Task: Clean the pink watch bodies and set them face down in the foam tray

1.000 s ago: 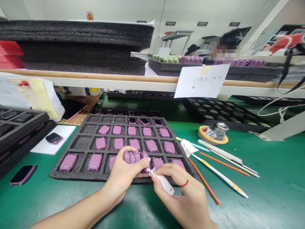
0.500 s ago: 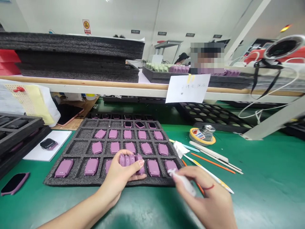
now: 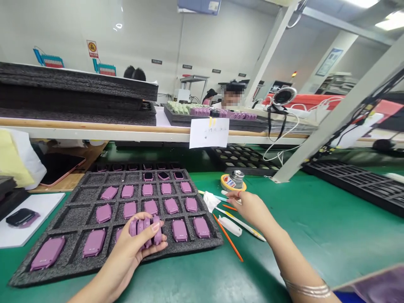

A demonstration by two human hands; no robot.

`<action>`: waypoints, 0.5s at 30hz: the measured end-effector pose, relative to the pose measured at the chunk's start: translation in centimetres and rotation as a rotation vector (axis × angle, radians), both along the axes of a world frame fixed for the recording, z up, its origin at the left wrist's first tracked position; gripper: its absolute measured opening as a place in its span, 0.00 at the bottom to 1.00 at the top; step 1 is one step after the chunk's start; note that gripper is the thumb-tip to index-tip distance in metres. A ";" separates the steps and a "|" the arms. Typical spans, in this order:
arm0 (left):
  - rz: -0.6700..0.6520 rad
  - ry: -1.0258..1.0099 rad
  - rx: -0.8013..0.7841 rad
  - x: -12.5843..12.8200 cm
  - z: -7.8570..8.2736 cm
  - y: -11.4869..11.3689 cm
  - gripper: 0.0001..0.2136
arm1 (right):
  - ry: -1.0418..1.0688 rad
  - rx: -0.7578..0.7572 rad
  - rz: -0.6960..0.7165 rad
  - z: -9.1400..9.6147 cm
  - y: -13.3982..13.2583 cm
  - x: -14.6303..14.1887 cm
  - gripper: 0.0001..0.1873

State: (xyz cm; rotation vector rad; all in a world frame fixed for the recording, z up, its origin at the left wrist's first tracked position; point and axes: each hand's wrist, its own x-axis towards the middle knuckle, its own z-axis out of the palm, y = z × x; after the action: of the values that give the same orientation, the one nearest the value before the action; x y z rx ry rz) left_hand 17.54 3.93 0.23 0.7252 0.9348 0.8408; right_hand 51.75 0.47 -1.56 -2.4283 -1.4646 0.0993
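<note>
My left hand [image 3: 129, 250] is closed around a small stack of purple watch cases [image 3: 145, 227], resting at the front edge of a black foam tray [image 3: 74, 208]. The tray's pockets hold several more purple cases, most lying back side up. My right hand [image 3: 251, 208] reaches out over the tools to the right of the tray, fingers stretched toward the thin sticks near a tape roll [image 3: 227, 183], and it holds nothing. A white pen-like tool [image 3: 230, 226] lies on the green mat just left of that hand.
An orange stick [image 3: 229, 245], a white-and-yellow pen [image 3: 244, 224] and a white cloth [image 3: 209, 200] lie beside the tray. A small metal pot [image 3: 237, 178] stands in the tape roll. Black trays [image 3: 356, 181] and a slanted post [image 3: 331, 118] are at the right. A person sits across the shelf.
My right hand has let go of the white tool, which now lies on the mat, and has moved right and away toward the sticks. The view has tilted up and swung right.
</note>
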 end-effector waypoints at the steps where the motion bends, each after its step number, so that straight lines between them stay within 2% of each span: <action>1: -0.005 -0.002 -0.001 -0.1 0.0 0.0 0.27 | -0.010 -0.032 -0.019 0.1 0.2 0.6 0.09; 5: -0.024 -0.017 -0.007 -0.1 -0.1 0.0 0.28 | -0.029 -0.127 -0.044 -0.3 0.1 2.6 0.11; 10: -0.036 -0.060 0.020 -0.2 -0.3 -0.1 0.26 | -0.069 -0.102 -0.034 -1.1 -1.3 3.5 0.07; 12: -0.052 -0.081 0.020 -0.2 -0.5 -0.2 0.25 | -0.039 -0.088 0.019 -1.5 -1.8 3.1 0.10; 15: -0.083 -0.100 -0.003 -0.4 -0.6 -0.1 0.25 | 0.040 -0.056 0.179 -2.5 -2.5 2.5 0.14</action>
State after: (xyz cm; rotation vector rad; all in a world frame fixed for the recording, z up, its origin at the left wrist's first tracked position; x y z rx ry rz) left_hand 17.13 3.83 -0.42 0.7082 0.8111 0.7950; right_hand 54.25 -2.06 -4.10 -2.3188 -1.6799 0.2296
